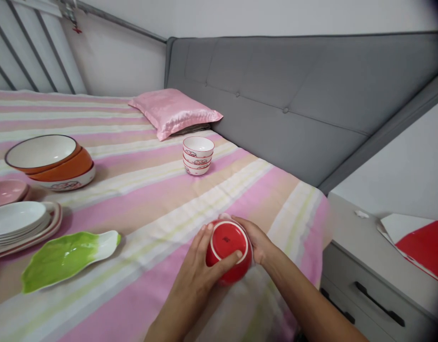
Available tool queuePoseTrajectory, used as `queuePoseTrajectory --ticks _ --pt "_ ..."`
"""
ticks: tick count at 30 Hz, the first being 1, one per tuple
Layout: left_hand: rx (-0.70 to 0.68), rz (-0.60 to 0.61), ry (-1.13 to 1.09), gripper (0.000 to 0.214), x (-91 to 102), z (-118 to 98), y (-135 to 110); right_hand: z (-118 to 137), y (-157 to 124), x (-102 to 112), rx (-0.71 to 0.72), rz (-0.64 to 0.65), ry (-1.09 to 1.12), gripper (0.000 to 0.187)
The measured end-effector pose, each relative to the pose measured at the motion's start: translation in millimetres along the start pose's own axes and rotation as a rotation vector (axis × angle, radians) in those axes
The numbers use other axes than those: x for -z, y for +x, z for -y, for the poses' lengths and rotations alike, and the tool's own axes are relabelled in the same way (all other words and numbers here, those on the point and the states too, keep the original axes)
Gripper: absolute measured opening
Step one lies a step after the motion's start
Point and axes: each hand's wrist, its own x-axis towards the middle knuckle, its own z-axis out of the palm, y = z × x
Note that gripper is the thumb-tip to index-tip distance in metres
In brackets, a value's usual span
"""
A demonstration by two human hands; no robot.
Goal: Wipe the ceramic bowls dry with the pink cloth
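A small red bowl (228, 239) is tipped so that its white-ringed base, with a small dark mark, faces me. My left hand (200, 268) grips its near left side, with the thumb across the base and the fingers along the edge. On the far right side, my right hand (255, 239) is closed around the bowl, its fingertips mostly hidden. Something pale shows at the bowl's far edge by the right fingers; I cannot tell what it is. Beyond my hands stands a stack of small white bowls (198, 156) with red rims and a red pattern.
On the striped bedspread (147, 289) at left lie a green leaf-shaped dish (64, 259), stacked white plates (17, 221), a pink dish (7, 192) and nested orange bowls (67, 164). A pink pillow (176, 111) rests near the grey headboard (261, 95). A nightstand (368, 251) stands right.
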Motion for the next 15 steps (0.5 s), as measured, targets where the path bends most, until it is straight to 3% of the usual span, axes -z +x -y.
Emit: queuePoseTrajectory --ticks 2,5,7,10,12,15 --pt "0.053 -0.063 -0.051 0.071 -4.7 3 -2 1 -2 -3 0.028 0.004 0.090 0.027" --pt "0.286 -0.232 -0.260 0.079 -9.0 10 -3 2 -5 -5 0.102 -0.001 0.143 0.026" --pt "0.522 -0.297 -0.560 0.078 -7.6 11 -1 4 -6 -6 0.169 -0.001 0.143 0.030" --pt "0.892 -0.300 -1.169 0.050 -0.1 7 6 5 -6 -7 0.272 0.019 0.154 0.035" --pt "1.013 -0.315 -1.495 0.037 4.8 2 10 2 -5 -8 0.303 0.054 0.156 0.034" --pt "1.067 -0.394 -1.687 0.031 7.4 -3 13 -6 -2 -11 0.347 0.064 0.087 0.037"
